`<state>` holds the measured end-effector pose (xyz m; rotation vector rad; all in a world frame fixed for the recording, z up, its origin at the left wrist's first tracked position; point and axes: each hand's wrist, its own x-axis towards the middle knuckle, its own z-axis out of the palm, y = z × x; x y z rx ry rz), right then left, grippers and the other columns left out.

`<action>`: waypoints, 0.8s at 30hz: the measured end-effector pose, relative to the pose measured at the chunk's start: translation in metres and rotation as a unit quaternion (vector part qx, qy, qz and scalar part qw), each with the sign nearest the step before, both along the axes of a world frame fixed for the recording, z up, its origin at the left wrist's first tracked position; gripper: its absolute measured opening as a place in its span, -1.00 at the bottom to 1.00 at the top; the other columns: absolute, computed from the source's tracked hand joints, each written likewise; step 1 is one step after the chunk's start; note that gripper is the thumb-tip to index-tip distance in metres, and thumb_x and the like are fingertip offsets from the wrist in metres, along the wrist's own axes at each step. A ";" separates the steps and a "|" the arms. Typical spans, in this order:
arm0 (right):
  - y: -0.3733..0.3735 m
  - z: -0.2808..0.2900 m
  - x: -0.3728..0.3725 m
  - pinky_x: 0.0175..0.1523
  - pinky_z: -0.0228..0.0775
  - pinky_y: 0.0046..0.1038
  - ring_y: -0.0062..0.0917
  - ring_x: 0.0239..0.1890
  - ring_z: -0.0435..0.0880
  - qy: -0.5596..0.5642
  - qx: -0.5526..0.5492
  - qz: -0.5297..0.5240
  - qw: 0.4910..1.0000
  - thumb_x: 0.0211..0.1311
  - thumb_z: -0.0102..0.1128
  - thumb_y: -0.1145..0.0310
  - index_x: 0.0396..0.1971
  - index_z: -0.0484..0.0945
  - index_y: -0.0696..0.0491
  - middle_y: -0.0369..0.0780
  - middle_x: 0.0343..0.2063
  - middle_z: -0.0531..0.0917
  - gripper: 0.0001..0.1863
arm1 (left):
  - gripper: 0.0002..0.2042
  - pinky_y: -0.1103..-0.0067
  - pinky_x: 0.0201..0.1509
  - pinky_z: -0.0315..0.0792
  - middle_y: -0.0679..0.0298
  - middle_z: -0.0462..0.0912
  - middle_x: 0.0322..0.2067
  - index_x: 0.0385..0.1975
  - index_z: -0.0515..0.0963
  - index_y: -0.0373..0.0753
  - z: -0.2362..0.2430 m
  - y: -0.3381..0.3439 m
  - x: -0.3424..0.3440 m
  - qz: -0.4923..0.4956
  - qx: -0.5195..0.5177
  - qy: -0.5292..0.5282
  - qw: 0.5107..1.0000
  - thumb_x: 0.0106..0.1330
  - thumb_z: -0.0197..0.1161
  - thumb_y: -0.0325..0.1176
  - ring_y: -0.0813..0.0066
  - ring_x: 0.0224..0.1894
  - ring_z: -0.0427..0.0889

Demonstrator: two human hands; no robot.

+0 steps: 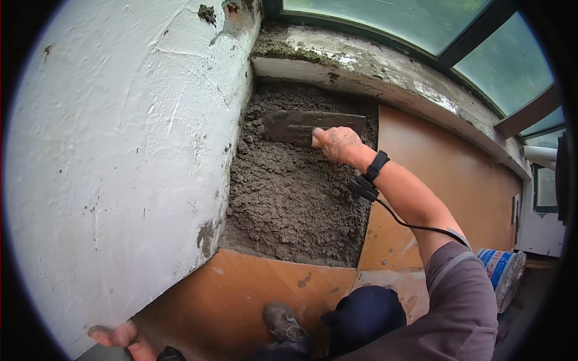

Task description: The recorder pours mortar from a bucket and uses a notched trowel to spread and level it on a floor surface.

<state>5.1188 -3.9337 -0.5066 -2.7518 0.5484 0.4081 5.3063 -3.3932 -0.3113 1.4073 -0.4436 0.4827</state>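
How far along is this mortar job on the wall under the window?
Done: orange-brown tiles cover the wall to the right and below. In hand: the right hand presses a trowel into the rough grey mortar patch. The left hand rests at the white wall's lower edge. Left: the mortar is still lumpy and untiled.

Building site; wet mortar [289,198] on wall, tiles [445,174] half-laid.

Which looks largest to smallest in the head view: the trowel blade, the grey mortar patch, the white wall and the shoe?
1. white wall, though nearness to the camera enlarges it.
2. grey mortar patch.
3. trowel blade, held by the right hand.
4. shoe, partly cut off; close to the blade, so unsure.
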 end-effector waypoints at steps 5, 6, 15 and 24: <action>-0.026 -0.007 0.077 -0.06 0.46 -0.27 -0.23 -0.06 0.58 -0.006 0.011 -0.131 0.991 0.25 -0.06 0.32 -0.15 0.49 0.05 -0.08 -0.22 0.63 -0.76 | -0.33 0.22 0.30 0.15 -0.03 0.17 0.23 0.16 0.19 -0.47 0.003 0.015 0.002 -0.260 -0.008 0.038 0.965 0.33 -0.19 0.10 0.09 0.24 0.18; -0.035 -0.007 0.089 -0.01 0.46 -0.28 -0.26 -0.01 0.56 0.009 0.040 -0.148 0.988 0.23 -0.03 0.35 -0.11 0.50 0.06 -0.10 -0.14 0.61 -0.73 | -0.33 0.22 0.30 0.15 -0.03 0.17 0.23 0.16 0.19 -0.47 -0.003 0.016 0.009 -0.269 -0.008 0.035 0.962 0.33 -0.19 0.10 0.09 0.24 0.18; -0.071 0.018 0.004 -0.06 0.46 -0.30 -0.16 -0.09 0.59 0.111 0.031 -0.143 0.983 0.26 -0.08 0.25 -0.23 0.57 0.18 0.02 -0.21 0.61 -0.67 | -0.37 0.30 0.26 0.18 -0.02 0.21 0.22 0.11 0.25 -0.46 -0.006 0.086 0.046 -0.133 0.211 -0.100 0.963 0.35 -0.18 0.07 0.15 0.21 0.20; -0.074 0.028 -0.163 -0.12 0.42 -0.29 -0.11 -0.17 0.58 0.000 0.034 -0.287 0.957 -0.06 0.14 0.22 -0.25 0.50 0.16 0.02 -0.28 0.62 -0.61 | -0.56 0.43 0.03 0.39 0.05 0.49 -0.16 -0.37 0.42 -0.41 0.016 0.012 0.026 -0.077 0.138 -0.022 0.987 0.34 -0.20 -0.07 0.23 -0.13 0.44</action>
